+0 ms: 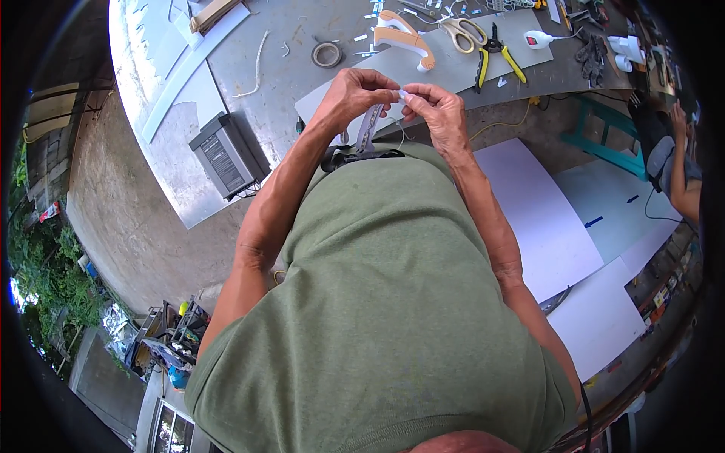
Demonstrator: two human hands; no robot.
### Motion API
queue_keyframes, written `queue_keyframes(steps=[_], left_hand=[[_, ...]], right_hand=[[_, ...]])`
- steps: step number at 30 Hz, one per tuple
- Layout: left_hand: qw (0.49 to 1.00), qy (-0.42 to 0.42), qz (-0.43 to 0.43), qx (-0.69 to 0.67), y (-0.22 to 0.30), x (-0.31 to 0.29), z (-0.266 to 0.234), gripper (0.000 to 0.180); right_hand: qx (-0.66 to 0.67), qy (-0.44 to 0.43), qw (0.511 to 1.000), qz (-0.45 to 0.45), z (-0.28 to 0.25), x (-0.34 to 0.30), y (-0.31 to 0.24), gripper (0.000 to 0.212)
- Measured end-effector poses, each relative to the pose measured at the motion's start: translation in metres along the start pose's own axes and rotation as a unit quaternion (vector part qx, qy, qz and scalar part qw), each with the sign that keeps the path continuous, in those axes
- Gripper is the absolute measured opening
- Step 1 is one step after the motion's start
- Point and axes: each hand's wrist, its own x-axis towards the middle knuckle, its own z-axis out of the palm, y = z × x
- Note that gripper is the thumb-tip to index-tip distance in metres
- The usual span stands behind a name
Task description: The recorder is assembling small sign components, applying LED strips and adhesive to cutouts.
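At the table's near edge, my left hand and my right hand meet with fingertips pinched together. Between them is a small white piece, too small to make out its kind. A narrow pale strip with a row of small dots hangs just below my left fingers, down toward my waist. Whether it joins the white piece is hidden by the fingers. A thin light wire dangles beneath my right hand.
On the grey metal table lie a tape roll, an orange-and-white handheld tool, scissors, yellow-handled wire strippers and a black-grey power supply box. White panels lie at right, near a teal stool and another person's arm.
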Motion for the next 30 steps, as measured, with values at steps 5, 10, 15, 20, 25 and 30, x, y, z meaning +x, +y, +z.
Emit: queue_keyframes(steps=[5,10,15,20,25,30], left_hand=[[0.998,-0.056,-0.031,0.019,0.009,0.009,-0.007,0.036],[0.985,-0.097,-0.057,0.13,0.022,0.025,-0.028,0.051],[0.994,-0.046,-0.038,0.095,0.041,0.038,-0.041,0.058],[0.994,-0.031,0.02,0.1,0.047,0.055,-0.042,0.059],[0.978,-0.043,0.046,0.199,0.052,0.072,-0.041,0.054],[0.978,-0.051,0.056,0.194,0.048,0.083,-0.044,0.053]], right_hand=[[0.068,0.045,0.997,-0.012,-0.009,0.006,0.014,0.023],[0.148,0.114,0.982,-0.013,-0.019,0.015,0.023,0.021],[0.243,0.204,0.947,-0.057,-0.02,0.027,0.029,0.019],[0.299,0.224,0.926,-0.064,-0.015,0.034,0.031,0.019],[0.345,0.232,0.908,-0.048,-0.011,0.034,0.035,0.019],[0.338,0.235,0.91,-0.053,-0.01,0.036,0.037,0.02]])
